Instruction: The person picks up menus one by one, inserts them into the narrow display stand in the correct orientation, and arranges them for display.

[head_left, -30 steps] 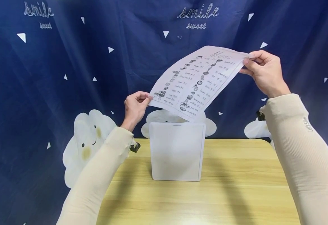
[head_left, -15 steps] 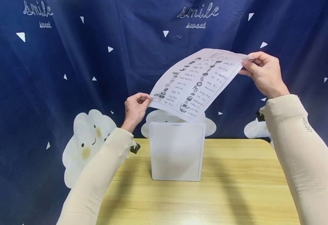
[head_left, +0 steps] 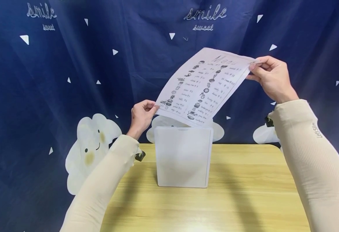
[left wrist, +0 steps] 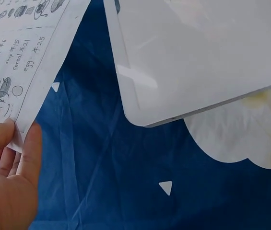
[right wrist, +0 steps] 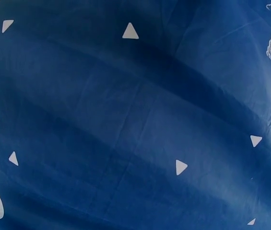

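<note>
A white paper menu [head_left: 201,90] with handwritten words and small food drawings bows in the air, tilted, its right end higher. My left hand [head_left: 141,116] pinches its lower left corner between thumb and fingers; the left wrist view shows that hand [left wrist: 10,177] with the sheet's corner [left wrist: 29,81] in its grip. At the upper right corner, my right hand [head_left: 274,79] pinches the sheet. Below the paper's lower edge, a flat white rectangular panel [head_left: 184,158] with rounded corners and a small notch on top stands upright on the table. Neither hand touches it.
The panel stands on a light wooden table [head_left: 244,180]. Behind hangs a dark blue curtain [head_left: 146,42] printed with clouds, triangles and lettering. Only curtain [right wrist: 125,120] and its white prints appear clearly in the right wrist view.
The menu's upper left corner has swung left, and its face is turned a little more toward the head camera. Both hands have dropped slightly, the left also drifting right. Both still pinch the paper.
</note>
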Available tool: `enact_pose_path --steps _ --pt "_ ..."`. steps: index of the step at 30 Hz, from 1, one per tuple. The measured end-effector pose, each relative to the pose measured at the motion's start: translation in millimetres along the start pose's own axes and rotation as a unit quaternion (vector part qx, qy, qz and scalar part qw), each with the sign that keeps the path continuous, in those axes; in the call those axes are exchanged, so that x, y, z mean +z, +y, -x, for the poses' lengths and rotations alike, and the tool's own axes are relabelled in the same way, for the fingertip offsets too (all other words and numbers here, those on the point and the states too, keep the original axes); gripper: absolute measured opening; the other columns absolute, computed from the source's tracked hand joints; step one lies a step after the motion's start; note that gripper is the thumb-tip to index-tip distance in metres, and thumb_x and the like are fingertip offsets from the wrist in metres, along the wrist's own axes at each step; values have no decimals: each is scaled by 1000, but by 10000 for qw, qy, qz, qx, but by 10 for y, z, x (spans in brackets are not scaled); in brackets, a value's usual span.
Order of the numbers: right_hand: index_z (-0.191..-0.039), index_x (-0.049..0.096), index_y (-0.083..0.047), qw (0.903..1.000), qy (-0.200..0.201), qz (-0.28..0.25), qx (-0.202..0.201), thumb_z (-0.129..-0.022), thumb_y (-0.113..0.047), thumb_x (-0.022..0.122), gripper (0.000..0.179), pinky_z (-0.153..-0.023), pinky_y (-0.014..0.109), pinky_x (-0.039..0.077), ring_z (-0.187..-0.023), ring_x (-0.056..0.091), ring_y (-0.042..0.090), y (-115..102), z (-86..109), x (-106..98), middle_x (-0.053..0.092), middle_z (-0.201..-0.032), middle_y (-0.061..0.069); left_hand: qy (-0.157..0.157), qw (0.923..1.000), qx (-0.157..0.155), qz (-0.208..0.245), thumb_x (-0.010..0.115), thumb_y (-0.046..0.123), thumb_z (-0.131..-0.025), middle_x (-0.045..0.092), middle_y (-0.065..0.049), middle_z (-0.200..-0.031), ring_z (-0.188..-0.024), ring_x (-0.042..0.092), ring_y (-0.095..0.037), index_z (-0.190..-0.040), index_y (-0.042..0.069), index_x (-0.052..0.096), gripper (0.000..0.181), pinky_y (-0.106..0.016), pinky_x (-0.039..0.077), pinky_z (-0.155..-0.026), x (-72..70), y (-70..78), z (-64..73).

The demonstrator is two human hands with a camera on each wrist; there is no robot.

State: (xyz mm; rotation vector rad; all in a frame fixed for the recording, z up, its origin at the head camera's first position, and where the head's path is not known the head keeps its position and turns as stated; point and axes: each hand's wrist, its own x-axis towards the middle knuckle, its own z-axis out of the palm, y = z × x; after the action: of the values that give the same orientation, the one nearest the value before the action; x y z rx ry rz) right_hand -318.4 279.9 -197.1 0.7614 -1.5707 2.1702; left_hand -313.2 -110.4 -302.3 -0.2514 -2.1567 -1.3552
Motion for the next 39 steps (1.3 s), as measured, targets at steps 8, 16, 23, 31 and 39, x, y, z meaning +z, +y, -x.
enact_pose_path --steps 8,16,23,31,39 --pt "-99 67 11 9998 -60 202 14 -86 22 61 18 -72 32 57 -83 71 23 16 -9 29 71 -90 16 -232 9989 -126 -397 76 16 -90 75 -9 -88 -80 71 -21 -93 4 75 13 -28 52 -71 6 -57 39" --pt "-99 66 9 9998 -86 174 106 -85 20 65 18 -72 31 58 -81 72 22 44 -17 60 72 -88 16 -430 9965 -168 -698 77 17 -89 75 -8 -87 -84 70 -22 -92 6 77 12 -35 52 -80 -2 -126 82" --pt "-91 66 10 9999 87 127 40 -83 18 69 12 -71 31 58 -75 73 22 67 -33 96 73 -85 17 -810 9917 -251 -962 74 23 -92 75 -6 -87 -80 65 -21 -98 9 80 16 -35 49 -72 -19 -153 89" --pt "-89 68 10 9994 264 230 -3 -82 17 70 10 -71 30 58 -73 72 21 84 -67 142 73 -83 16 -1243 9864 -379 -1008 71 21 -95 76 -6 -99 -93 67 -22 -104 9 79 17 -39 52 -80 -28 -162 92" --pt "-89 69 9 9982 298 507 82 -82 16 72 10 -71 28 57 -72 73 20 63 -86 157 74 -84 14 -811 9921 -177 -943 76 17 -90 76 -7 -92 -90 69 -23 -99 7 78 13 -39 53 -81 -33 -182 86"
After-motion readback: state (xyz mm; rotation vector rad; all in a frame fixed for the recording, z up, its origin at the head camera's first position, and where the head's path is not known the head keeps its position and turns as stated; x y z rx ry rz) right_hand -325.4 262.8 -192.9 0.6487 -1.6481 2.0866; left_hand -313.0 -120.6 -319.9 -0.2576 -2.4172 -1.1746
